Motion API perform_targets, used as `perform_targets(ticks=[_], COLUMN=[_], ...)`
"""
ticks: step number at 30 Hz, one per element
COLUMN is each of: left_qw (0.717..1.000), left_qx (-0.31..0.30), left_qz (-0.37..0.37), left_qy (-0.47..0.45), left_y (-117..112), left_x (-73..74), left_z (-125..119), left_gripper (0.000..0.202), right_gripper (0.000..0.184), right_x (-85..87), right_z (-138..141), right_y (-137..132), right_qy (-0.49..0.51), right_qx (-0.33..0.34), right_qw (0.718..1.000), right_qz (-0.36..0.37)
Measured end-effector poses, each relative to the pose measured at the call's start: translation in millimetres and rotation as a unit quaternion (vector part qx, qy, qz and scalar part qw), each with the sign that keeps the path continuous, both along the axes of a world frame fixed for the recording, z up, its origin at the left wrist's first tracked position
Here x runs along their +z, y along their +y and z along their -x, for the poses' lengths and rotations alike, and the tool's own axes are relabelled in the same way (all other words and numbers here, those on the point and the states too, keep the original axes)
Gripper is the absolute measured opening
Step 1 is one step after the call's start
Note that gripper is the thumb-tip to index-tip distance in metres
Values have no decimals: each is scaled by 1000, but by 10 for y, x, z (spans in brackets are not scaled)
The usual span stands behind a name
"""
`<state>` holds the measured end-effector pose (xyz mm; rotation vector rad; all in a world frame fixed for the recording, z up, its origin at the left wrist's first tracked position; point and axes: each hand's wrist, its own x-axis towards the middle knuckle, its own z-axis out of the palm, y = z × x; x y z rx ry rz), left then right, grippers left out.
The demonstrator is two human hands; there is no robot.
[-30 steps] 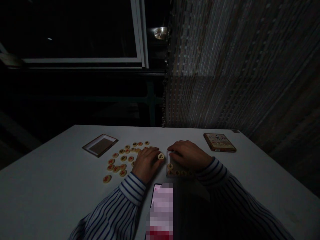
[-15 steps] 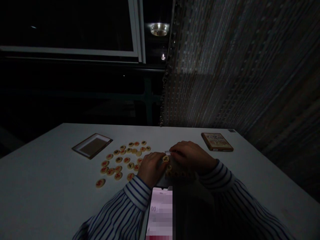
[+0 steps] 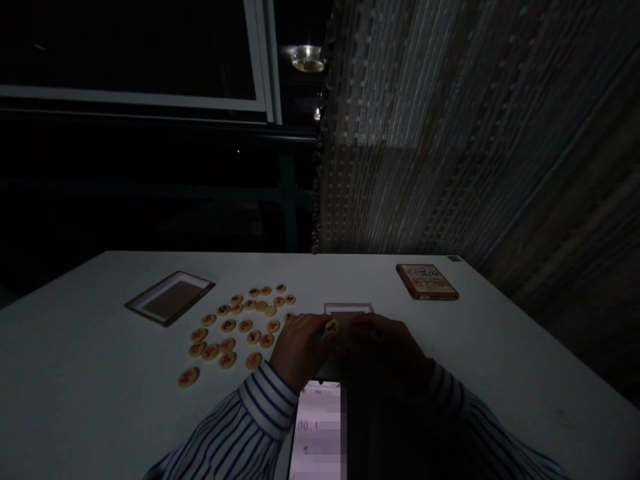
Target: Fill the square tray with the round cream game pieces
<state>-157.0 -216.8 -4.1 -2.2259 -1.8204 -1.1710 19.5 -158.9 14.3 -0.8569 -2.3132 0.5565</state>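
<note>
My left hand (image 3: 299, 347) pinches a round tan game piece (image 3: 331, 327) with a dark mark on it, at the near end of a small clear tray (image 3: 349, 309). My right hand (image 3: 387, 343) lies in shadow just right of it, over the near part of the tray; its fingers are curled, and I cannot make out what they touch. Several more round pieces (image 3: 235, 327) with red or black marks lie scattered on the white table (image 3: 100, 373) left of my left hand.
A shallow brown box half (image 3: 170, 297) with a white rim lies at the left back. A printed box lid (image 3: 426, 281) lies at the right back. A lit phone screen (image 3: 317, 433) stands close under the camera. A beaded curtain hangs behind the table.
My left hand carried the piece rightward over the tray's near end. My right hand drew back from the tray's far end, which now shows.
</note>
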Motion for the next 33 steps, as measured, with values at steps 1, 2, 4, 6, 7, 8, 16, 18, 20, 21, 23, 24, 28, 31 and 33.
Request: perform_targets(ticks=[1, 2, 4, 6, 7, 8, 16, 18, 20, 21, 23, 24, 28, 31, 33], left_qw=[1000, 1000, 1000, 1000, 1000, 999, 999, 999, 999, 999, 999, 999, 998, 993, 986], left_qx=[-5, -9, -16, -24, -28, -32, -48, -47, -50, -50, -51, -51, -64, -73, -78], left_qz=[0, 1, 4, 7, 7, 5, -10, -7, -8, -10, -12, -11, 4, 29, 52], left_qy=[5, 9, 12, 12, 11, 11, 18, 19, 19, 18, 15, 12, -23, -86, -140], left_y=[-5, -10, -19, -27, -30, -33, -58, -65, -70, -71, -72, -73, -75, -76, -74], left_x=[3, 5, 9, 13, 14, 17, 72, 87, 96, 98, 98, 96, 78, 63, 55], left_z=[-6, -11, -19, -27, -31, -35, -68, -75, -81, -84, -88, -90, -94, -95, -95], left_gripper=[21, 21, 20, 21, 21, 21, 22, 23, 23, 23, 23, 23, 24, 24, 23], right_gripper=[19, 19, 20, 19, 19, 19, 18, 17, 16, 16, 16, 17, 18, 17, 18], right_x=[-26, -45, -63, -67, -67, -66, -81, -70, -55, -50, -46, -48, -50, -31, -21], right_z=[-10, -17, -22, -19, -17, -14, -3, 6, 17, 21, 28, 29, 27, 26, 26], right_y=[5, 9, 14, 15, 15, 15, 5, -5, -14, -17, -19, -18, -18, -26, -29], right_qy=[23, 43, 73, 87, 87, 88, 130, 140, 150, 155, 165, 168, 175, 168, 161], right_qx=[8, 16, 36, 51, 59, 66, 102, 105, 105, 104, 108, 113, 110, 101, 96], right_qw=[999, 998, 994, 990, 989, 987, 972, 968, 964, 962, 958, 956, 953, 956, 959], right_qz=[23, 45, 78, 98, 108, 115, 169, 181, 192, 198, 209, 214, 221, 219, 212])
